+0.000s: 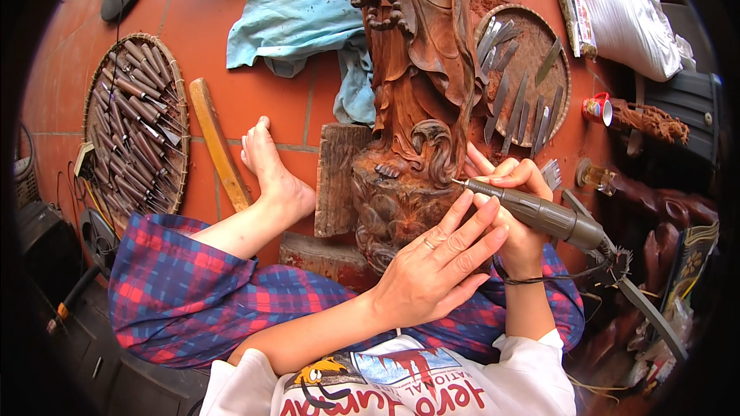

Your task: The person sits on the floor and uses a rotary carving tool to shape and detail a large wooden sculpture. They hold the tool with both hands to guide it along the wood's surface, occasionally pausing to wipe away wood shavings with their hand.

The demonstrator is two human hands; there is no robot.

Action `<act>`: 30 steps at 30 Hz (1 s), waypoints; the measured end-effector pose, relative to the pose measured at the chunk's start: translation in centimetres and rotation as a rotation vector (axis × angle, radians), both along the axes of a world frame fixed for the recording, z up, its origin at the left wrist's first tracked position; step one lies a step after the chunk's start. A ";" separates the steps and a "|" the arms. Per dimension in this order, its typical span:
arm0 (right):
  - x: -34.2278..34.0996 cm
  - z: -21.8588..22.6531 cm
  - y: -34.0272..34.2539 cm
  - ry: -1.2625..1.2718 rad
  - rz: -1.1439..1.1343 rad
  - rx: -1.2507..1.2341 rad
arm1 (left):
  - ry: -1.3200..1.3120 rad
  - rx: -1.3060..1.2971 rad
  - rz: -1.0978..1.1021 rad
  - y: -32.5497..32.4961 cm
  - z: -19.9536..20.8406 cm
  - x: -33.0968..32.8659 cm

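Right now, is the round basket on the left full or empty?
Full: brown-handled tools cover nearly all of the round basket, heaped out to its woven rim.

carved wooden statue point(420, 54) chopped off up top, tip of the rotary tool point(539, 213) way too tiny to make out, right hand point(526, 240) partly tucked behind it, blue cloth point(301, 27) slipping behind the statue, white shirt point(245, 387) cut by the bottom edge
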State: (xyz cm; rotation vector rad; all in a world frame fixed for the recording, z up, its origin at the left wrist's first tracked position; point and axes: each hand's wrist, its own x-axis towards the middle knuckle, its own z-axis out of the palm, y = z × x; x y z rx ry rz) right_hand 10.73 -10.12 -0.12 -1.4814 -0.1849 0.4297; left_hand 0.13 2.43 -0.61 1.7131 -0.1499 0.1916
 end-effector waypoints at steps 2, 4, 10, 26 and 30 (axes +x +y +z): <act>0.0 -0.3 0.0 -0.021 0.032 -0.033 | 0.001 -0.002 0.005 0.0 -0.1 0.0; -0.1 -0.2 0.3 -0.023 0.009 -0.056 | 0.004 0.000 0.006 0.1 -0.1 0.0; -0.2 -0.2 0.3 -0.026 0.002 -0.108 | 0.015 0.011 0.004 0.1 -0.2 0.0; -0.1 -0.2 0.0 0.036 -0.020 -0.092 | 0.007 0.041 -0.017 0.4 -0.2 0.3; -0.1 -0.1 0.1 0.041 -0.050 -0.015 | 0.001 0.014 -0.028 0.0 -0.2 0.5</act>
